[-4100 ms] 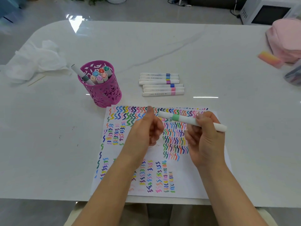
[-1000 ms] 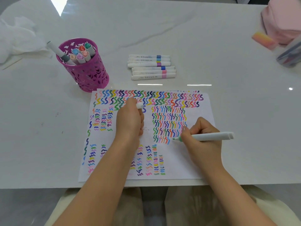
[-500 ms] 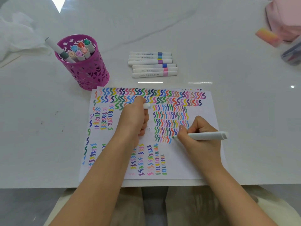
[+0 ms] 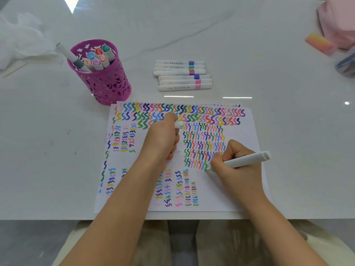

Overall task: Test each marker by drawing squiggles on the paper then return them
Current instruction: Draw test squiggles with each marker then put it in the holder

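Marker: white barrel, green tip on our paper.
Right hand: fingers clamped round it.
Left hand: we curl round white cap.

Pink pouch and crumpled tissue sit on table.

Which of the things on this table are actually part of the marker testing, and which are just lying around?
In use:
- marker, gripped by the right hand, tip on the paper
- cap, in the left hand
- magenta cup of markers
- six loose markers beyond the paper

Lying about:
- crumpled white sheet
- wooden stick
- pink bag
- pink-orange block
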